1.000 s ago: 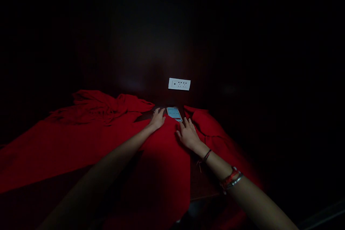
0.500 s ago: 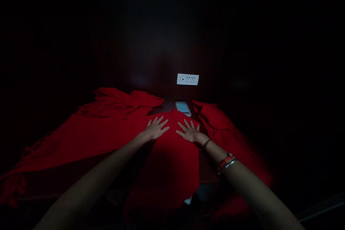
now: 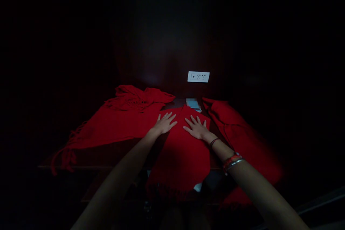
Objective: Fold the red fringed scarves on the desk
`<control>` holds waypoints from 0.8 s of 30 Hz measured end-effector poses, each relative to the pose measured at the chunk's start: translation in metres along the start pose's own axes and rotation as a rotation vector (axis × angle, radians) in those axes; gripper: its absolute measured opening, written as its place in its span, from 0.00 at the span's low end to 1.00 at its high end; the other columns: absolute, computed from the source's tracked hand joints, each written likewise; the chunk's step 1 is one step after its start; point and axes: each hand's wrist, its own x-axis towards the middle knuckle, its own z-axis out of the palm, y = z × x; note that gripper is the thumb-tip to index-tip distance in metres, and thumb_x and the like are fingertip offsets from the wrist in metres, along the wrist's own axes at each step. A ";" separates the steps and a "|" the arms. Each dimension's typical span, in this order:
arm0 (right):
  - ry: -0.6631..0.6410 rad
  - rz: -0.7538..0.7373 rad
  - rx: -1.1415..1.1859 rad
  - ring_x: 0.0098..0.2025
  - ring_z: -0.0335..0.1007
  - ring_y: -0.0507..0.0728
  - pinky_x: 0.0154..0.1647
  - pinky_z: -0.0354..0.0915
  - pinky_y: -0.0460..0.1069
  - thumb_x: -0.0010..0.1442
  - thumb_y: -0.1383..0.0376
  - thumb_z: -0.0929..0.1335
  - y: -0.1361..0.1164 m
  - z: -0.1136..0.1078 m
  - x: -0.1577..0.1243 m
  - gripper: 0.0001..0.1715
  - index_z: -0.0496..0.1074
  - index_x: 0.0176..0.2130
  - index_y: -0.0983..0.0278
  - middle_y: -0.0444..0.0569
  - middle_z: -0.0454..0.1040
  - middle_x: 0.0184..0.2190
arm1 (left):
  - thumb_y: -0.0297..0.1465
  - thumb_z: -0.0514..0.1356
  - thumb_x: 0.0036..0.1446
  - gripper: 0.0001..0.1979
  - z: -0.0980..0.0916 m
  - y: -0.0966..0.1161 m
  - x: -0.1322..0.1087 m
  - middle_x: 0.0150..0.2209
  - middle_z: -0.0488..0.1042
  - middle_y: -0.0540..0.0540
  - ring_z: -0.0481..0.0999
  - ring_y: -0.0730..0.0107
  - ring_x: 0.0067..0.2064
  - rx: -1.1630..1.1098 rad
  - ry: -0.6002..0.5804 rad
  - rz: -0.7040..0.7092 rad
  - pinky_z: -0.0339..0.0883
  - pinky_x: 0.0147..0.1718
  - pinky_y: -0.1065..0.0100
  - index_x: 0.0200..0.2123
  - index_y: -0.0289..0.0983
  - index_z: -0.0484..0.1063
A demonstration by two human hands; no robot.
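A red scarf (image 3: 185, 154) with fringed ends lies on a dark table, bent at a corner near the back. One length runs toward me and hangs over the front edge; the other stretches left to a fringed end. My left hand (image 3: 164, 124) rests flat on the cloth just left of the corner, fingers spread, a ring on one finger. On the right side of the front length lies my right hand (image 3: 197, 128), palm down with fingers apart. Neither hand grips anything. Bracelets circle my right wrist and forearm.
More bunched red cloth (image 3: 134, 97) lies at the back left. Another red cloth (image 3: 239, 133) spreads along the right. Behind the corner is a phone-like object (image 3: 193, 104), partly pixelated. A white socket plate (image 3: 198, 76) is on the dark wall. The surroundings are very dark.
The view has shifted, so most things sit farther right in the picture and more of the table's front edge shows. Both hands stay flat on the scarf with fingers spread.
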 end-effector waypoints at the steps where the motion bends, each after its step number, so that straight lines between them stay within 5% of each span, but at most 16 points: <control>1: 0.027 -0.019 -0.003 0.58 0.22 0.65 0.49 0.27 0.67 0.50 0.42 0.47 -0.001 -0.001 -0.003 0.37 0.38 0.56 0.52 0.45 0.32 0.59 | 0.46 0.37 0.54 0.26 -0.002 -0.001 -0.002 0.58 0.41 0.49 0.39 0.61 0.58 0.002 0.035 0.011 0.31 0.51 0.50 0.55 0.46 0.44; 9: -0.021 -0.081 -0.004 0.58 0.26 0.64 0.50 0.28 0.66 0.50 0.42 0.47 -0.008 0.008 -0.022 0.37 0.40 0.56 0.51 0.45 0.35 0.59 | 0.51 0.38 0.50 0.31 -0.008 -0.009 -0.004 0.58 0.38 0.48 0.35 0.53 0.57 -0.025 -0.210 -0.174 0.32 0.49 0.45 0.56 0.46 0.42; 12: -0.031 -0.078 0.011 0.58 0.26 0.65 0.50 0.28 0.67 0.50 0.42 0.47 -0.007 0.007 -0.022 0.37 0.40 0.56 0.51 0.45 0.35 0.59 | 0.50 0.38 0.50 0.30 -0.010 -0.006 -0.008 0.59 0.35 0.48 0.32 0.54 0.58 -0.021 -0.142 -0.137 0.31 0.49 0.46 0.55 0.46 0.44; 15: -0.012 -0.095 0.035 0.58 0.26 0.65 0.50 0.28 0.67 0.50 0.42 0.49 -0.008 0.000 -0.022 0.37 0.42 0.56 0.53 0.46 0.37 0.59 | 0.49 0.39 0.51 0.28 -0.026 -0.015 -0.025 0.59 0.30 0.48 0.29 0.54 0.58 0.024 0.090 -0.145 0.32 0.50 0.47 0.55 0.46 0.46; 18: 0.127 -0.163 0.077 0.58 0.29 0.63 0.52 0.32 0.64 0.53 0.46 0.50 -0.015 -0.014 -0.019 0.34 0.48 0.55 0.57 0.48 0.42 0.58 | 0.46 0.44 0.51 0.28 -0.059 -0.051 -0.058 0.59 0.29 0.47 0.30 0.52 0.57 0.160 0.329 -0.273 0.35 0.50 0.48 0.55 0.45 0.47; 20: 0.242 -0.235 0.120 0.57 0.37 0.59 0.53 0.38 0.59 0.55 0.51 0.52 -0.025 -0.025 -0.013 0.30 0.53 0.53 0.61 0.50 0.49 0.55 | 0.45 0.48 0.50 0.30 -0.084 -0.089 -0.086 0.59 0.33 0.41 0.33 0.48 0.57 0.222 0.356 -0.481 0.40 0.50 0.49 0.55 0.41 0.48; 24: 0.313 -0.450 0.197 0.48 0.57 0.53 0.49 0.50 0.47 0.56 0.60 0.55 -0.063 -0.044 0.001 0.21 0.64 0.46 0.67 0.52 0.64 0.46 | 0.43 0.55 0.44 0.38 -0.116 -0.161 -0.138 0.53 0.53 0.29 0.56 0.45 0.51 0.061 0.095 -0.895 0.56 0.43 0.55 0.54 0.30 0.48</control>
